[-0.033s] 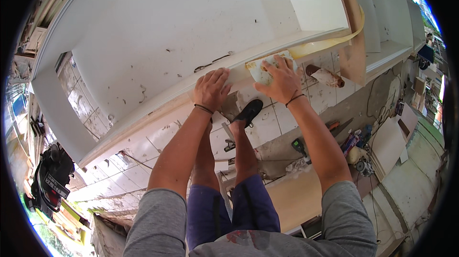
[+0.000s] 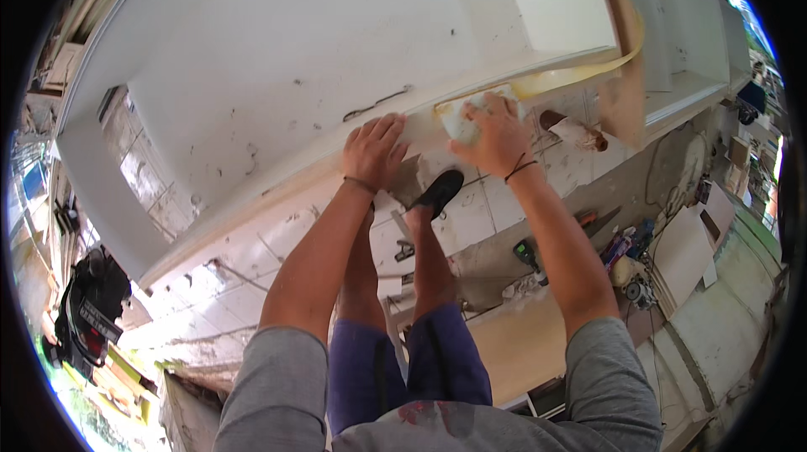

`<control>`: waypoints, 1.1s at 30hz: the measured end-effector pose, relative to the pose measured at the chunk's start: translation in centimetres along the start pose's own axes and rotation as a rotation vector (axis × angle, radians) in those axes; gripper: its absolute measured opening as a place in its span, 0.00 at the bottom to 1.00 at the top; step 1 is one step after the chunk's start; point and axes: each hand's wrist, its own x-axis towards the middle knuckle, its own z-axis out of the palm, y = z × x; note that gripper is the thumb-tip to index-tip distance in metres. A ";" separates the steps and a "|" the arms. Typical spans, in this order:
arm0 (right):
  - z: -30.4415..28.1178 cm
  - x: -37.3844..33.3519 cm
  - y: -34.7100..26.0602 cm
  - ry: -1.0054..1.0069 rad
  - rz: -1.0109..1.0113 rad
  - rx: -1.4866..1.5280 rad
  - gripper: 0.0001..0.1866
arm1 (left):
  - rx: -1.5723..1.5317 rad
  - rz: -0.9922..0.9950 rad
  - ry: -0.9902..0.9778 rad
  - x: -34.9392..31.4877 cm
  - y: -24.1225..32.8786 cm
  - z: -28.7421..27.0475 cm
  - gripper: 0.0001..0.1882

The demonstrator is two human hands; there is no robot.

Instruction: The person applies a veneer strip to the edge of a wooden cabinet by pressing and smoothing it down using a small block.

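Note:
A large white cabinet carcass (image 2: 277,40) with a long wooden front edge lies before me. My left hand (image 2: 372,149) is closed over that edge, fingers bent together across the top. To its right, my right hand (image 2: 498,134) presses a pale, brown-stained pad (image 2: 461,120) against the same edge, fingers curved over it. From beside the pad a yellowish, flexible strip (image 2: 580,76) runs right along the edge and curls up loosely at its far end. The part of the pad under my palm is hidden.
Beyond the strip's end stands an upright wooden panel (image 2: 626,103). A brown roll-like object wrapped in white (image 2: 574,130) lies below the edge. On the floor are a green and black cordless drill (image 2: 528,257), a handsaw (image 2: 601,221) and boards (image 2: 685,254). A black bag (image 2: 88,309) is at left.
The view has shifted very slightly. Both hands stay at nearly the same places on the edge, and my right hand still holds the pad.

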 end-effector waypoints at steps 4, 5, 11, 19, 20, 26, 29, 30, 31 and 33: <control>-0.7 -0.3 0.8 0.027 -0.033 -0.051 0.36 | -0.048 0.028 0.040 1.4 0.4 -0.8 0.21; -1.2 -0.4 0.9 -0.004 -0.013 -0.075 0.36 | -0.078 0.011 0.026 1.5 0.4 -0.5 0.21; -0.6 -1.9 1.2 -0.136 0.057 -0.169 0.37 | -0.079 -0.030 0.022 0.9 -0.2 0.8 0.21; -2.2 -6.1 1.2 -0.041 -0.009 0.107 0.35 | -0.095 -0.027 0.047 1.3 0.1 0.9 0.22; -1.9 -5.8 0.8 -0.003 -0.105 0.305 0.35 | -0.109 -0.040 0.040 1.4 -0.2 1.1 0.22; -0.2 -4.4 -3.3 0.050 -0.291 0.778 0.36 | -0.175 -0.127 0.049 0.6 -0.7 0.8 0.23; 0.9 -3.7 -3.7 0.085 -0.297 0.692 0.36 | -0.175 -0.195 0.002 0.7 -0.7 0.7 0.24; 1.1 -3.7 -3.7 0.091 -0.317 0.599 0.36 | -0.174 -0.190 0.008 0.7 -0.9 0.7 0.24; 1.2 -3.9 -3.9 0.083 -0.287 0.630 0.36 | -0.205 -0.172 0.028 0.5 -0.9 0.6 0.24; 1.7 -3.7 -4.0 0.096 -0.292 0.608 0.37 | -0.272 -0.129 0.026 0.2 -1.5 0.3 0.26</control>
